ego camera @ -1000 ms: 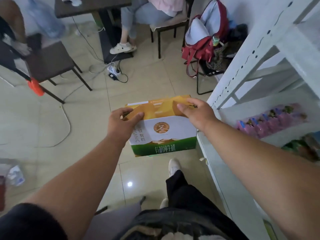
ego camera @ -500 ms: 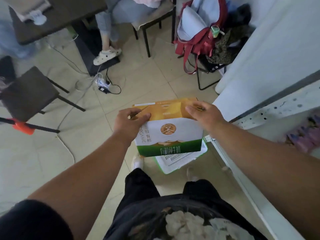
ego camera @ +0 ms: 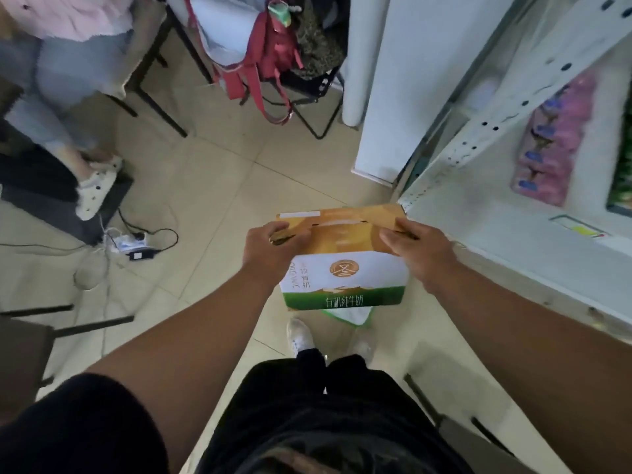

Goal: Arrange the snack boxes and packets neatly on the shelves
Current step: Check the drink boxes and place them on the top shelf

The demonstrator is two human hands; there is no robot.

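An orange, white and green milk carton box [ego camera: 345,268] hangs in front of me above the floor, held at its orange top by both hands. My left hand [ego camera: 273,249] grips the top left corner, fingers curled over the edge. My right hand [ego camera: 415,249] grips the top right corner. The box's right end is beside the front corner of the white shelf unit [ego camera: 485,213]. Pink snack packets [ego camera: 554,138] lie in a row on that shelf, with green packets [ego camera: 624,172] at the frame's right edge.
A white and green basket [ego camera: 352,316] peeks out on the floor under the box. A chair with a red backpack [ego camera: 266,53] stands ahead. A seated person [ego camera: 68,80] is at left, with a power strip and cables [ego camera: 130,241] on the tiles.
My view has tilted down and turned toward the shelf. The box, still in both hands, now sits closer to the shelf's front corner.
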